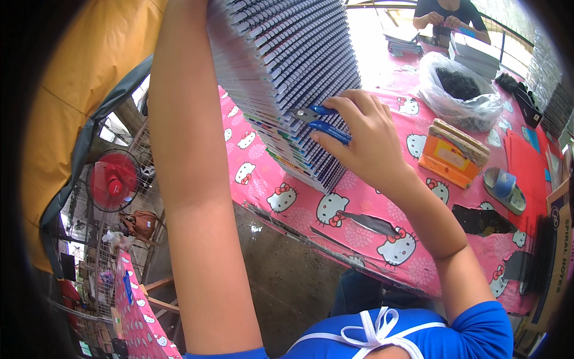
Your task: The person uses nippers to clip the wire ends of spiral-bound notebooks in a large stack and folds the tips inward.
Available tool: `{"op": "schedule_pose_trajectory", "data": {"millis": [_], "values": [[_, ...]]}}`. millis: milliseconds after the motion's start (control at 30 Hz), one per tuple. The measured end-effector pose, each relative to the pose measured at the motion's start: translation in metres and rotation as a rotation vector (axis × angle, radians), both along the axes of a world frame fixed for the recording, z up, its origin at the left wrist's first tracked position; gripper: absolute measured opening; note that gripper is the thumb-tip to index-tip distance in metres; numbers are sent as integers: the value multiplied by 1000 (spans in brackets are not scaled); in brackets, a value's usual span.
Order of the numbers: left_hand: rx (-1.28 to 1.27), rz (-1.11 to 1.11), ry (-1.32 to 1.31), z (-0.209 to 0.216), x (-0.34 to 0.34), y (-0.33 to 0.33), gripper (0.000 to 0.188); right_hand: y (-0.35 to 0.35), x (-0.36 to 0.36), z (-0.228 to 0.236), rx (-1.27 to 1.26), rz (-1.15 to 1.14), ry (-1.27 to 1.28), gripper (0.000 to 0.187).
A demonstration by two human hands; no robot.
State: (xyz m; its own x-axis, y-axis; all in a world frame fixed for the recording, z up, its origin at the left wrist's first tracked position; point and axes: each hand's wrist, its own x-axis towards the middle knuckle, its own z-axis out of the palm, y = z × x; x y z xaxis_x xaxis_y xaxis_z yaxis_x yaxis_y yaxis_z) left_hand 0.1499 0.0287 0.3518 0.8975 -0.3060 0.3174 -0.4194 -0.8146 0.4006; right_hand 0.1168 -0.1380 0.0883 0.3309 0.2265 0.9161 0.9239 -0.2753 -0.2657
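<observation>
A tall stack of spiral-bound notebooks (302,66) stands on the table, its dark coil bindings turned toward my right hand. My right hand (373,134) is closed round the blue handles of a pair of cutting pliers (329,129). The jaws of the pliers are at the coils, on the lower part of the stack. Whether they bite on a wire is too small to tell. My left forearm (188,131) reaches up along the left side of the stack. Its hand lies beyond the top edge of the picture.
Pink patterned cloth (359,230), torn near the front edge, covers the table. To the right are a clear plastic bag (427,75) of black coils, an orange box (448,158), a slipper (505,190) and red sheets (526,164). Across the table a person (448,15) handles something blue.
</observation>
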Motion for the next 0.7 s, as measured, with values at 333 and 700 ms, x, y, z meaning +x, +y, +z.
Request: {"op": "schedule_pose_trajectory", "data": {"millis": [333, 700], "values": [[-3, -11, -18, -2, 1, -1, 32, -6, 27, 5, -166, 630, 1108, 50], [-15, -11, -32, -3, -1, -1, 30, 3, 7, -16, 18, 334, 460, 39]]}}
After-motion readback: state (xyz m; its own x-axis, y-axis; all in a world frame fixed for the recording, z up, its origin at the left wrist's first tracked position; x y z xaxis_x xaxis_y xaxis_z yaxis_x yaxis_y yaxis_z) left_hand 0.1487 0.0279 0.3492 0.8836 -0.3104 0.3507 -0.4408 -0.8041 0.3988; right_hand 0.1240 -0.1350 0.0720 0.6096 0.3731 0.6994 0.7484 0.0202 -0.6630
